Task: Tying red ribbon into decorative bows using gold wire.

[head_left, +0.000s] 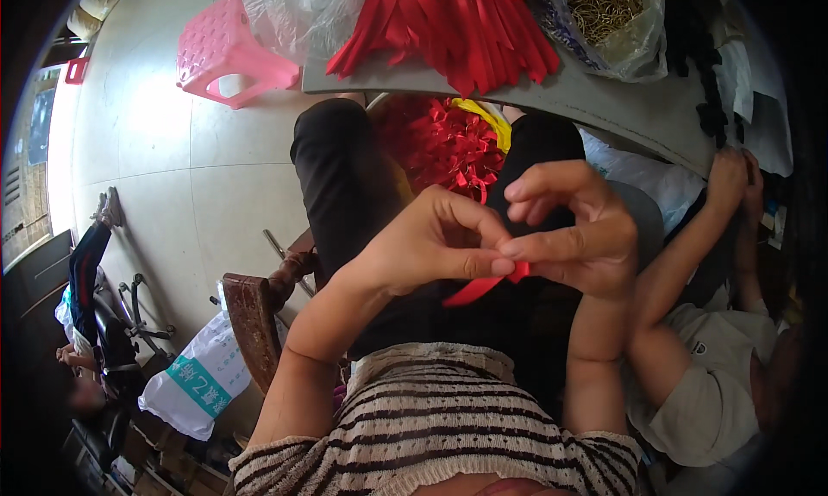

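At centre, left hand [435, 241] and right hand [593, 237] both pinch ribbon [473, 292]; looks like folding or knotting, next calls for steady tension. Red pile [444, 147] at 11 o'clock.

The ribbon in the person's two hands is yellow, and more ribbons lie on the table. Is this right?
Not yellow: the head view shows that the ribbon in the left hand and right hand is red. More ribbons do lie on the table.
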`<state>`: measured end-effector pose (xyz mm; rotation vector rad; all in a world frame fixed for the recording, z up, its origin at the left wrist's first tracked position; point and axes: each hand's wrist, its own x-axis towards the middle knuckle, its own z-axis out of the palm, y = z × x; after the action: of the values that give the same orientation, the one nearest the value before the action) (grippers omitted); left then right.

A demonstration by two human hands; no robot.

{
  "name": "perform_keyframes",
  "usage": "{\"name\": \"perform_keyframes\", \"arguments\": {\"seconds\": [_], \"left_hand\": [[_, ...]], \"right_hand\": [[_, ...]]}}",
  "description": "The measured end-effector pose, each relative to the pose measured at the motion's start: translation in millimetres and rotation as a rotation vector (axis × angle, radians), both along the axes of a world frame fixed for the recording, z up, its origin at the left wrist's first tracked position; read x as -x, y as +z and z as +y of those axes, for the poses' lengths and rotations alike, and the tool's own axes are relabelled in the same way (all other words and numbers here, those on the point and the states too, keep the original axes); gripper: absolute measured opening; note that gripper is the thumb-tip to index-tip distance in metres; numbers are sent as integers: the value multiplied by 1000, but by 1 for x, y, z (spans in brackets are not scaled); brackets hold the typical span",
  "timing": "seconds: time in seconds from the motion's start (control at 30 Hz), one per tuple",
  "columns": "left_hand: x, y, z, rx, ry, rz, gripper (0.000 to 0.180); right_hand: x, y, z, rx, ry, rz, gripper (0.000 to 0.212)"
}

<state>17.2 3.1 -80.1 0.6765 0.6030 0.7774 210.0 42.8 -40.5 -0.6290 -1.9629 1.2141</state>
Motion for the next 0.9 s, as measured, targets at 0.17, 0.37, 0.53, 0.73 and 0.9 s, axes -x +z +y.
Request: {"name": "perform_keyframes", "arguments": {"seconds": [0.17,0.37,0.53,0.73,0.9], "left_hand": [[-1,-3,3,245,563,8,6],[4,13,8,-858,272,824,11],[-2,20,6,-656,196,469,14],[-2,6,0,-335,294,118,22],[-1,5,3,-362,336,240,11]], "right_hand": [[10,-3,-6,-196,-223,-20,15],[9,5,-18,-250,-283,-147,10],[4,2,-12,304,-336,-133,11],[13,-11,-20,629,-323,133,17],[3,-14,-25,353,-291,43,16]]}}
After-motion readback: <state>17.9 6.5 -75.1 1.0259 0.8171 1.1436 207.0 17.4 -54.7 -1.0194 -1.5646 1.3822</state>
